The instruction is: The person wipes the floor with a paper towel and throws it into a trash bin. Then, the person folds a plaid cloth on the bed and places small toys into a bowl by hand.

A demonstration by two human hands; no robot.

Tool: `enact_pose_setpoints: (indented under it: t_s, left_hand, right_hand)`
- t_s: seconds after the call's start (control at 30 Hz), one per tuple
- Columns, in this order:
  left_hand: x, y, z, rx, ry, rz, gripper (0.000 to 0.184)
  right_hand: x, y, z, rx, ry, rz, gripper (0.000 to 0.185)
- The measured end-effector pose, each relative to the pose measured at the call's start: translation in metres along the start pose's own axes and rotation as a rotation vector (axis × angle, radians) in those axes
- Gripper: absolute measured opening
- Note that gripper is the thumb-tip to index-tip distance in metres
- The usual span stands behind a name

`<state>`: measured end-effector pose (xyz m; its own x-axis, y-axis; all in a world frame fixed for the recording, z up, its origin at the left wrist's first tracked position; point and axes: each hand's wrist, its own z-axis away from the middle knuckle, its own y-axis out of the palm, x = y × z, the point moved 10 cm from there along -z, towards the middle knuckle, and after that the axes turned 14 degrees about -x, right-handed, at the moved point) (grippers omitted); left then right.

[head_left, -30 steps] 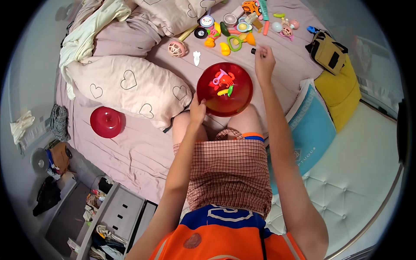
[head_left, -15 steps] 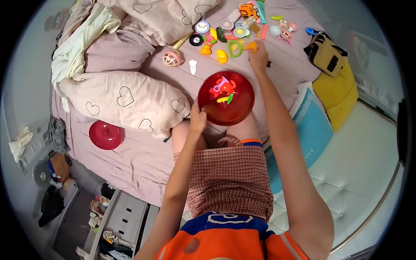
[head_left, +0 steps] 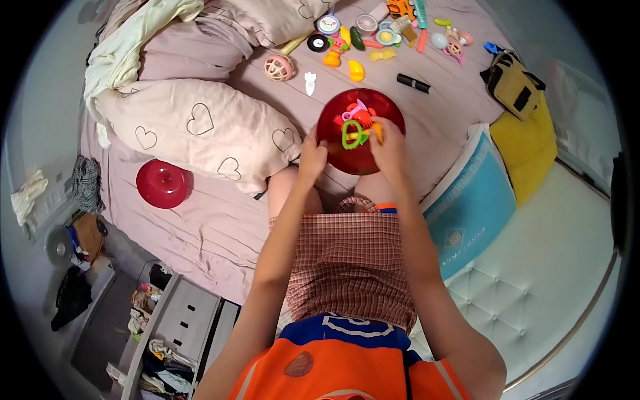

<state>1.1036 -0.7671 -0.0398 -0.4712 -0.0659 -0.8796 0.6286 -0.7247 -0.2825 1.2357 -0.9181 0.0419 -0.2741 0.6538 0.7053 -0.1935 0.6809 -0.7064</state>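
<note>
My left hand (head_left: 313, 157) is closed on the left rim of a glossy red bowl (head_left: 352, 161) above my lap. My right hand (head_left: 389, 148) reaches over the bowl's right side, its fingers closed around the orange end of a green-and-orange toy (head_left: 345, 135) with a green loop. That toy is over the bowl, in front of some of its contents; whether it touches them I cannot tell. Inside lie a pink toy piece (head_left: 359, 109) and red toy pieces (head_left: 364, 119), partly covered.
Toys lie spread at the bed's far side, including a yellow toy (head_left: 357, 71), a pink lattice ball (head_left: 279, 67) and a white rocket-shaped piece (head_left: 310, 83). A black cylinder (head_left: 413, 83) lies beyond the bowl. A red lid (head_left: 162, 184) sits left, near a heart-patterned pillow (head_left: 213, 127).
My right hand has brought the green-and-orange toy from among the far toys back over the bowl. The black cylinder, mostly hidden before, now shows. My left hand still grips the rim.
</note>
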Motion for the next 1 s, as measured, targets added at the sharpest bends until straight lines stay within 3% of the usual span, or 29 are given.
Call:
enact_pose_setpoints:
  t_s: [0.1, 0.2, 0.3, 0.37, 0.4, 0.43, 0.47, 0.5, 0.53, 0.57, 0.63, 0.7, 0.8, 0.87, 0.9, 1.0]
  left_hand:
    - [0.006, -0.001, -0.004, -0.018, 0.027, -0.073, 0.041]
    - [0.011, 0.002, -0.002, -0.005, -0.001, -0.098, 0.041]
    - [-0.010, 0.001, 0.001, 0.001, 0.078, -0.113, 0.043]
    - [-0.016, 0.001, 0.007, 0.017, -0.092, -0.068, 0.044]
    - [-0.007, 0.006, 0.013, 0.057, -0.327, 0.044, 0.044]
    - [-0.004, 0.008, 0.014, 0.065, -0.324, 0.045, 0.044]
    - [-0.009, 0.007, 0.010, 0.036, -0.187, 0.007, 0.046]
    - [-0.017, 0.004, 0.007, 0.005, -0.052, -0.032, 0.048]
    - [-0.003, 0.005, 0.007, 0.034, -0.166, -0.077, 0.043]
    - [-0.002, 0.005, 0.006, 0.032, -0.165, -0.076, 0.043]
    - [-0.009, 0.005, 0.004, 0.041, -0.081, -0.029, 0.043]
    - [-0.001, 0.005, 0.000, 0.024, -0.088, -0.037, 0.042]
    - [-0.003, 0.003, 0.000, 0.019, 0.010, -0.078, 0.041]
    - [0.001, 0.004, -0.002, 0.011, 0.015, -0.116, 0.041]
    - [0.001, 0.004, -0.003, -0.001, 0.027, -0.145, 0.041]
    - [-0.013, 0.004, -0.005, -0.006, 0.013, -0.148, 0.042]
  right_hand:
    - [0.002, 0.031, 0.007, 0.129, -0.100, 0.146, 0.028]
    - [0.010, 0.008, -0.013, 0.022, -0.186, 0.209, 0.021]
    - [-0.014, -0.031, -0.055, -0.126, 0.037, 0.022, 0.015]
    - [-0.042, -0.043, -0.086, -0.164, 0.126, 0.021, 0.014]
    - [-0.065, -0.043, -0.102, -0.183, 0.156, -0.003, 0.017]
    - [-0.086, -0.041, -0.115, -0.204, 0.185, -0.027, 0.021]
    - [-0.104, -0.032, -0.123, -0.212, 0.187, -0.021, 0.021]
    - [-0.112, -0.019, -0.128, -0.194, 0.036, 0.223, 0.024]
    - [-0.114, -0.007, -0.129, -0.169, -0.119, 0.462, 0.028]
    - [-0.118, -0.005, -0.129, -0.170, -0.121, 0.461, 0.028]
    - [-0.133, 0.027, -0.126, 0.101, -0.159, 0.683, 0.032]
    - [-0.136, 0.034, -0.133, 0.086, -0.185, 0.684, 0.028]
    - [-0.136, 0.039, -0.133, 0.147, -0.031, 0.540, 0.027]
    - [-0.107, 0.001, -0.143, -0.094, 0.049, 0.121, 0.024]
    - [-0.092, -0.009, -0.141, -0.093, 0.049, 0.118, 0.024]
    - [-0.030, -0.048, -0.103, -0.196, 0.223, -0.424, 0.029]
